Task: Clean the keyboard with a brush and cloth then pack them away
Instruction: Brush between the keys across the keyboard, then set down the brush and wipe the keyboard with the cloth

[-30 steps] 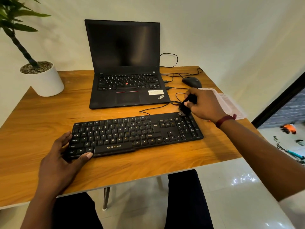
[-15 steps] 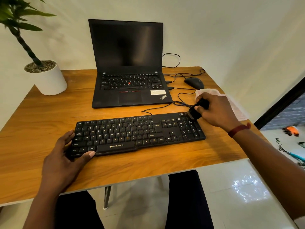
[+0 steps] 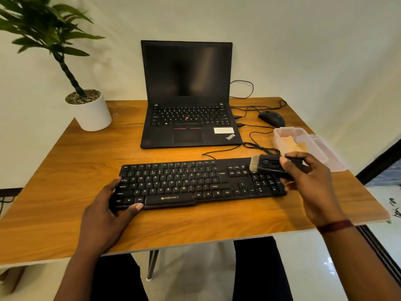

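A black keyboard (image 3: pixel 195 183) lies across the near middle of the wooden table (image 3: pixel 65 170). My left hand (image 3: pixel 108 211) grips its near-left corner, thumb on the front edge, fingers on the left end. My right hand (image 3: pixel 308 181) holds a black brush (image 3: pixel 269 165) level over the keyboard's right end, its pale bristles pointing left above the number pad. A clear plastic box (image 3: pixel 303 137) stands behind my right hand with a yellowish cloth (image 3: pixel 290 144) inside it.
An open black laptop (image 3: pixel 188 118) stands behind the keyboard. A black mouse (image 3: pixel 271 118) and loose cables (image 3: pixel 256 144) lie at the back right. A potted plant (image 3: pixel 91 109) sits at the back left. The table's right edge is close to my right wrist.
My right hand lifted the brush off the keyboard's top-right corner and turned it level, bristles now showing and pointing left. The plastic box has come into full view. My left hand kept its grip.
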